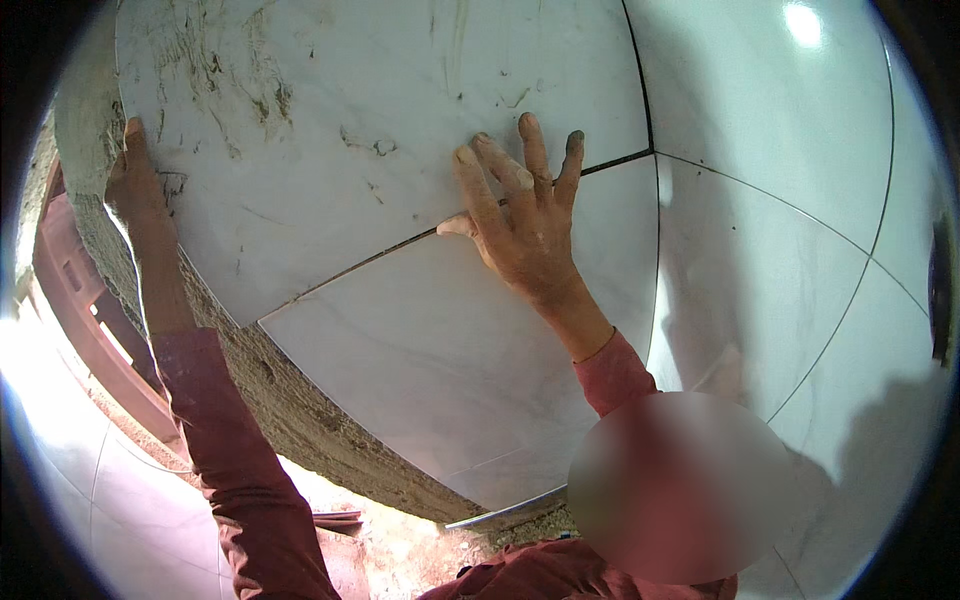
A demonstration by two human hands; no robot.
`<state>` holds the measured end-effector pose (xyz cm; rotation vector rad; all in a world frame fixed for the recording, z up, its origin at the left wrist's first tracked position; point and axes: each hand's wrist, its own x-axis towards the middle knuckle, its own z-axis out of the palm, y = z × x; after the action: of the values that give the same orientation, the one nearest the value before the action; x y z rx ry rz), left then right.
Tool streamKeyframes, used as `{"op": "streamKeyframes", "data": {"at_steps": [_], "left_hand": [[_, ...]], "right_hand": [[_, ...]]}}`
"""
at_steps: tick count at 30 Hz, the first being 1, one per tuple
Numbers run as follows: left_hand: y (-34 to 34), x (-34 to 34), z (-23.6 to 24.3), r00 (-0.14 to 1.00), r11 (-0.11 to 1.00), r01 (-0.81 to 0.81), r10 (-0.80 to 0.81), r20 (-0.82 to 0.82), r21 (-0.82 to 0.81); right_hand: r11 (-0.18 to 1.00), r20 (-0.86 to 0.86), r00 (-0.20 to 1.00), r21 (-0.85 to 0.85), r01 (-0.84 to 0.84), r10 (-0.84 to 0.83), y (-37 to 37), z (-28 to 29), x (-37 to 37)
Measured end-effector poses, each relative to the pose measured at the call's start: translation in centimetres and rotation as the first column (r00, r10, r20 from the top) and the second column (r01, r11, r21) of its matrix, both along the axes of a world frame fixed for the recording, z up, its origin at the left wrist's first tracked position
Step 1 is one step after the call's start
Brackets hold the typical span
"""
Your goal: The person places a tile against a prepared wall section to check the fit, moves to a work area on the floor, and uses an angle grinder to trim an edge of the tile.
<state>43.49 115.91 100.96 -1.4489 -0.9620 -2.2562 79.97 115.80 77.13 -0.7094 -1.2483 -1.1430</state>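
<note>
My right hand (530, 220) lies with fingers spread over the dark joint between two white marbled tiles. Its fingertips touch the large upper tile (330, 190), which carries smears of grey-brown mortar. Below the joint is the lower tile (450, 370). At the left edge of the upper tile, my left hand (145, 195) rests against the side, seen edge-on. One of its fingers points straight up along that edge; the others are mostly hidden. Neither hand shows a tool. Both sleeves are dark red.
More pale tiles (790, 240) meet these at a corner on the right. Rough mortar (300, 390) shows along the lower left edge of the tiles. A reddish-brown frame-like piece (90, 290) stands at the far left. Pale floor tiles (130, 500) lie at lower left.
</note>
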Motion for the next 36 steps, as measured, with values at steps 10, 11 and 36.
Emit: {"op": "streamKeyframes", "data": {"at_steps": [10, 11, 36], "left_hand": [[0.4, 0.9, -0.7, 0.976, 0.975, -0.216, 0.217, 0.004, -0.054], [0.3, 1.4, -0.7, 0.984, 0.984, -0.176, 0.176, 0.011, -0.032], [-1.9, 2.3, 0.4, 0.339, 0.505, -0.853, 0.728, -0.596, 0.132]], "right_hand": [[0.999, -0.005, 0.999, 0.008, -0.038, 0.038, 0.5, -0.3, 0.1], [0.999, -0.008, 0.999, 0.004, -0.042, 0.042, 0.5, -0.2, 0.3], [0.999, -0.023, 0.999, 0.038, 0.024, -0.023, 1.7, 0.4, 1.2]]}}
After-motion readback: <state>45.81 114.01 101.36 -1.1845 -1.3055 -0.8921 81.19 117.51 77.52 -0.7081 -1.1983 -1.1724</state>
